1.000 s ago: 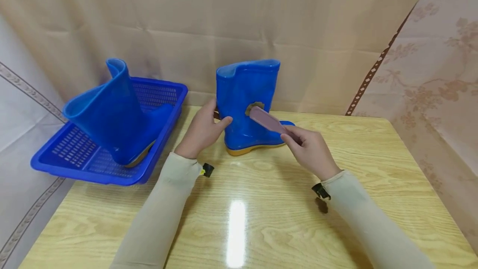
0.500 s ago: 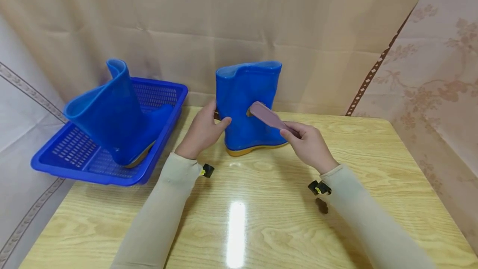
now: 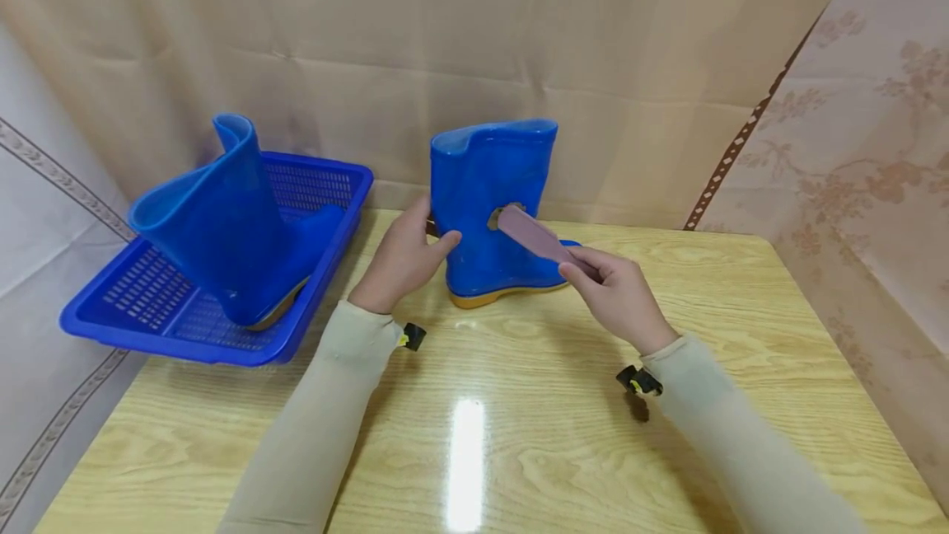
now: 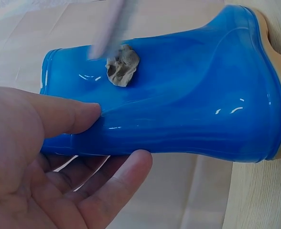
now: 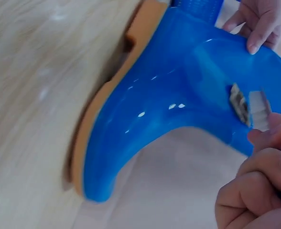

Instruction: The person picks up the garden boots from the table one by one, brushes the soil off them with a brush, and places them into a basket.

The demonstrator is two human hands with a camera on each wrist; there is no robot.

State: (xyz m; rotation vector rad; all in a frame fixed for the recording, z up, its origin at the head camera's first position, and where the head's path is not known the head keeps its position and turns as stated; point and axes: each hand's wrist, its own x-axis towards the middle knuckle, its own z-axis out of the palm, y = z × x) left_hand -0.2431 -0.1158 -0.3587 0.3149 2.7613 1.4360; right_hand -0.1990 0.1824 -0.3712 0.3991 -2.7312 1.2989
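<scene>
A blue rain boot [image 3: 485, 188] with a yellow-tan sole stands upright on the table. My left hand [image 3: 404, 258] holds the back of its shaft, thumb [image 4: 81, 117] on the near side and fingers beneath in the left wrist view. A crumpled grey-brown lump, like mud [image 4: 123, 67], sticks to the shaft. My right hand [image 3: 615, 295] grips the handle of a pink, flat-headed brush [image 3: 534, 236]. Its head is right at the lump and partly covers it in the head view; in the left wrist view it is blurred. Whether it touches the lump I cannot tell.
At the left a blue perforated plastic basket [image 3: 178, 353] holds a second blue rain boot [image 3: 230, 229], which leans in it. The wood-grain table [image 3: 549, 452] reaches back to a beige curtain [image 3: 630, 105]. Patterned cloth [image 3: 882, 188] hangs at the right.
The brush head goes slightly up over the lump, then back down a little, with my right hand moving along. My left hand and the boot stay nearly still.
</scene>
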